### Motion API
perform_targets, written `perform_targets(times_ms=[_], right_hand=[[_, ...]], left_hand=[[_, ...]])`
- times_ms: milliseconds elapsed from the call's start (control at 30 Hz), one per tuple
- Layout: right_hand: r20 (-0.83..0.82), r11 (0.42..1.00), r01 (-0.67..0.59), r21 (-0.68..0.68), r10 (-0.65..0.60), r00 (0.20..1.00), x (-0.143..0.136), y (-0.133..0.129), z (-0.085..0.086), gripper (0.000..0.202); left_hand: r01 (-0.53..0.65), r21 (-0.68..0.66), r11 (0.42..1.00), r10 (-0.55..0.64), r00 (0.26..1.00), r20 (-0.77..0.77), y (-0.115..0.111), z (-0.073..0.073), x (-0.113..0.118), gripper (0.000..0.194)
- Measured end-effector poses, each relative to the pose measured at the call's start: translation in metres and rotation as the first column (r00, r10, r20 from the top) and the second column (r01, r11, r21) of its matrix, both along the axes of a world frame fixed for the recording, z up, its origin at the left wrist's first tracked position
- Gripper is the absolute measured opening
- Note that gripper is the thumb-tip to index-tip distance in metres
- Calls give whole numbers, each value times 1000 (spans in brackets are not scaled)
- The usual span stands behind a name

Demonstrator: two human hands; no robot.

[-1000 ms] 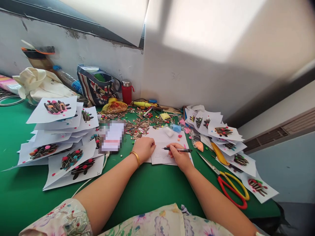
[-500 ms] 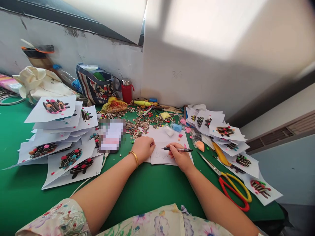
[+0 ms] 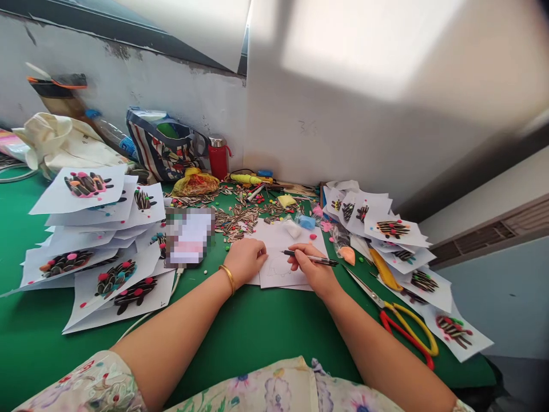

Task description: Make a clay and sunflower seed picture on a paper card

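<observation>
A white sheet of paper with a faint line drawing lies on the green table in front of me. My left hand, a gold bangle at its wrist, rests on the sheet's left edge, fingers loosely bent and lying on the paper. In my right hand is a black pen, held closed between thumb and fingers. The pen's tip points left, over the upper part of the drawing; whether it touches the paper I cannot tell. Beyond both hands lie white clay and a blue clay block.
Scissors lie right of my right hand, beside a yellow cutter. Sheets with seed pictures are stacked at left and right. A phone with a cable lies at left. Sunflower seeds and a red flask are behind.
The pen tip has shifted slightly up from the drawing, and more of the outline shows below it. My left hand stays on the sheet. The whole view has shifted a little.
</observation>
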State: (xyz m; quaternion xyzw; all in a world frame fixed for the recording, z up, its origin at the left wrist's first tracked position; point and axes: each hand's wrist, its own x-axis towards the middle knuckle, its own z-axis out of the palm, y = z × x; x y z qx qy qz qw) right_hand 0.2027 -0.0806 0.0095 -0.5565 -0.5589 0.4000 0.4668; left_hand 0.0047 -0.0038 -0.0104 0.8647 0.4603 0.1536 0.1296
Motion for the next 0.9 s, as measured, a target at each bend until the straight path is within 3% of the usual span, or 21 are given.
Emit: perform_targets(times_ms=[133,400,900], right_hand=[[16,998,-42,-44,43,999,-3,5,3,23],[50,994,-6,-105,11,999,3,6,-24,21],[96,996,-56,-68,63,993,4,4,-23,21]], left_hand=[[5,-3,1000,-5,1000,3,0,0,0,9],[13,-14,1000,-13,1000,7,-1,1,-1,10],[27,11,1000,-27,999,21,-1,0,-2,9]])
